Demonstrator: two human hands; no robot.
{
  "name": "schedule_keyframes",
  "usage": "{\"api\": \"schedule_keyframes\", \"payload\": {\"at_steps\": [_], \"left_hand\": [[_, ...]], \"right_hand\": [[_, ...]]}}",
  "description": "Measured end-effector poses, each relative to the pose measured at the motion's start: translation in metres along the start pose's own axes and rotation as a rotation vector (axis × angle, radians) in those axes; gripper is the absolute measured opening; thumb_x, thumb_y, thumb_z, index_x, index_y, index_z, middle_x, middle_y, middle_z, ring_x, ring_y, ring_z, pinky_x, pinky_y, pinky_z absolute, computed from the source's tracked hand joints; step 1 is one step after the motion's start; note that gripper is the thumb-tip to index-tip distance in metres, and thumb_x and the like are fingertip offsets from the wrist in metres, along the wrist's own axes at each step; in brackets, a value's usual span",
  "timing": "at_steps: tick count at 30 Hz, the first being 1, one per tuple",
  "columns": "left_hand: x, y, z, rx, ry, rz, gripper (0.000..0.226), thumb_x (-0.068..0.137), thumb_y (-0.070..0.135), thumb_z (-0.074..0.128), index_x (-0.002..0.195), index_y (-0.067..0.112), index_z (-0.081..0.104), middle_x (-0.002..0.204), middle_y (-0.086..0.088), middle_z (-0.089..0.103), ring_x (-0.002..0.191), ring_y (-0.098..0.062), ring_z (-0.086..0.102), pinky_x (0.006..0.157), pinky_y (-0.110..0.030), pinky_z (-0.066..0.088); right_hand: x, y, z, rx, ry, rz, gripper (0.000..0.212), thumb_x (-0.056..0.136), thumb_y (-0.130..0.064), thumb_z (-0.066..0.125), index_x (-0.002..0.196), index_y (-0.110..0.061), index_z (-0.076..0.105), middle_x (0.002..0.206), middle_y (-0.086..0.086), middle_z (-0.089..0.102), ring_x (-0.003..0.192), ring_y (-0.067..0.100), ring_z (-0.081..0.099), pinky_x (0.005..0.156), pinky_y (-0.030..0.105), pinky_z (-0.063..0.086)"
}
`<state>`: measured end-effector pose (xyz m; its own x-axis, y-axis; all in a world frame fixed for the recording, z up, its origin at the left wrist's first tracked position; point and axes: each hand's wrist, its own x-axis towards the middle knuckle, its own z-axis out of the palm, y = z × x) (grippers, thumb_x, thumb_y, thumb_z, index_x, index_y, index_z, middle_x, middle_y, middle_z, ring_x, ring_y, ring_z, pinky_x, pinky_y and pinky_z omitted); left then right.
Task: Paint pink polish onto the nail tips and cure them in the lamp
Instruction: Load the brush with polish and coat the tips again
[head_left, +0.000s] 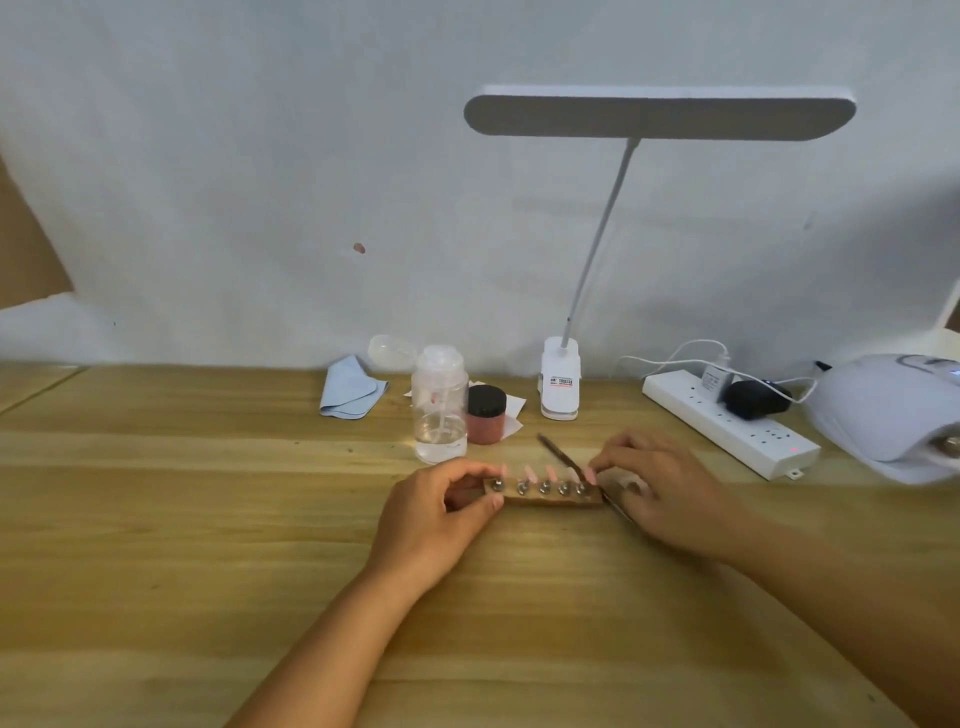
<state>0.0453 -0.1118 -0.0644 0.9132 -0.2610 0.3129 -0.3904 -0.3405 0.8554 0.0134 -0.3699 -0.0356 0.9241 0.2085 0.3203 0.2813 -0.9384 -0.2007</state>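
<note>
The left hand (441, 514) grips the left end of the little wooden holder (550, 501), thumb on the near side and fingers curled over the far edge. Five nail tips (530, 473), pinkish, stand in a row on it, right between the two hands. The right hand (670, 493) has its fingers curled round a thin dark brush (558, 452), which pokes up and away past the fingertips. Those fingertips sit at the nail tip on the holder's right end, but it's too blurry to say if they actually touch it. Just beyond the left hand are a clear pump bottle (440, 410) and the pink polish jar (485, 418) with its black lid on. The curing lamp (878, 410) is well off to the right of the right hand, past a white power strip (727, 423).
</note>
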Motion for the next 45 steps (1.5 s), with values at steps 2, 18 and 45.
{"api": "schedule_keyframes", "payload": {"at_steps": [2,18,45], "left_hand": [[-0.001,0.003,0.0,-0.066,-0.013,-0.007,0.031,0.08,0.014,0.079,0.088,0.042,0.07,0.093,0.022,0.074,0.088,0.004,0.068,0.084,-0.019,0.052],[-0.005,0.032,0.022,0.294,-0.252,0.286,0.047,0.09,0.035,0.067,0.132,0.044,0.049,0.118,0.029,0.064,0.099,0.012,0.06,0.089,-0.029,0.052],[0.015,0.109,0.225,0.146,-0.331,0.083,0.046,0.071,0.081,0.043,0.08,0.041,0.064,0.074,0.032,0.066,0.073,0.012,0.056,0.058,-0.019,0.036]], "right_hand": [[-0.013,-0.007,0.002,0.015,-0.004,0.049,0.034,0.083,-0.018,0.061,0.115,-0.028,0.066,0.116,-0.012,0.054,0.11,0.011,0.048,0.095,0.034,0.039],[-0.122,-0.017,-0.05,0.02,0.232,0.298,0.015,0.082,-0.038,0.072,0.096,-0.043,0.069,0.082,-0.03,0.056,0.085,-0.009,0.045,0.078,0.028,0.029],[-0.158,0.214,-0.102,0.152,0.527,1.314,0.027,0.087,-0.048,0.063,0.098,-0.025,0.073,0.108,0.008,0.067,0.103,0.034,0.059,0.095,0.044,0.044]]}}
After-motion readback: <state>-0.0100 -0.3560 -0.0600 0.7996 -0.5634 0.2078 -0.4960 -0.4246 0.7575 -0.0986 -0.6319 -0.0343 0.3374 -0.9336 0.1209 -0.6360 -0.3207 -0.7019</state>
